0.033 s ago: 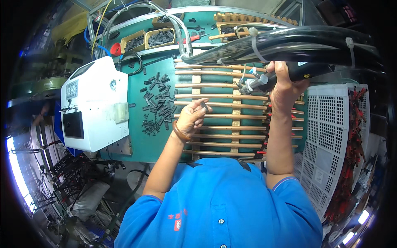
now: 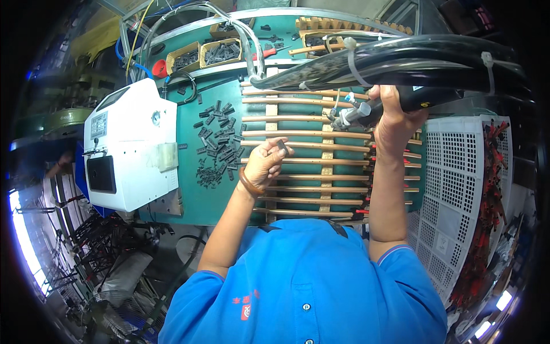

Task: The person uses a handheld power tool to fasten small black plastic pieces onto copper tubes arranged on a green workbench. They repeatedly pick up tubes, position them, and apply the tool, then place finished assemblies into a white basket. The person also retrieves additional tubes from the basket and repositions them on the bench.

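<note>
Over the copper-coloured rods (image 2: 309, 161), our left hand (image 2: 266, 163) is pinching a small black piece (image 2: 282, 147), thumb nearly meeting forefinger; our right hand (image 2: 395, 123) is curling round a black tool (image 2: 441, 100) (how tightly, we cannot tell). We are wanting a light pinch and steady tool.

Table (image 2: 200, 200): green top, centre of the area. Metal frame (image 2: 269, 12) spans its far side. White machine (image 2: 134, 172) stands at its left end; green machinery (image 2: 69, 121) beyond is dimly lit. White perforated crate (image 2: 452, 172) stands beside the right end. Lower left: dark clutter, detail unclear. Lighting: bright strip (image 2: 26, 241) at left rim, window or lamp undetermined; bright patches (image 2: 503, 300) lower right. Floor largely hidden.
</note>
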Demonstrator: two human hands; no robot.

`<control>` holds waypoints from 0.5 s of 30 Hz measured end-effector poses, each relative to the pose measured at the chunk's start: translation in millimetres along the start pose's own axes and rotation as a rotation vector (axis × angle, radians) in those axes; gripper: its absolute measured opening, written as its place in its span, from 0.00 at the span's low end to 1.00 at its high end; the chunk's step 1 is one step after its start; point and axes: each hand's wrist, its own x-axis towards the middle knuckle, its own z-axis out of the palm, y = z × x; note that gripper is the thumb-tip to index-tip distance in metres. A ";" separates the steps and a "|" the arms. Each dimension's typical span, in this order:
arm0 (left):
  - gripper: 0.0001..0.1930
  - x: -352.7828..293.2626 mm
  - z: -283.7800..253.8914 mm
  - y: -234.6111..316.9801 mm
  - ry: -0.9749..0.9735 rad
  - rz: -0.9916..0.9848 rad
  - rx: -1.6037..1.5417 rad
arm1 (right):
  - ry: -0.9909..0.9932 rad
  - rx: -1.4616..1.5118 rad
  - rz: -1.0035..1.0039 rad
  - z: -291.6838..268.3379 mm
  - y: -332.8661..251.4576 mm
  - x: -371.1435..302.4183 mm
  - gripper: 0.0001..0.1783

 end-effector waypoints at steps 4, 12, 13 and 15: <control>0.17 7.4 -3.1 -7.4 0.048 0.062 0.038 | 0.025 0.040 -0.004 4.4 0.2 1.2 0.17; 0.06 11.4 6.7 5.4 0.010 -0.014 -0.007 | 0.051 0.032 -0.049 7.1 -2.4 3.8 0.16; 0.05 11.8 6.1 5.4 0.005 -0.022 -0.014 | 0.054 0.034 -0.051 7.8 -3.1 4.1 0.16; 0.04 11.5 5.4 2.7 0.012 -0.021 -0.029 | 0.055 0.051 -0.044 8.8 -4.1 2.9 0.16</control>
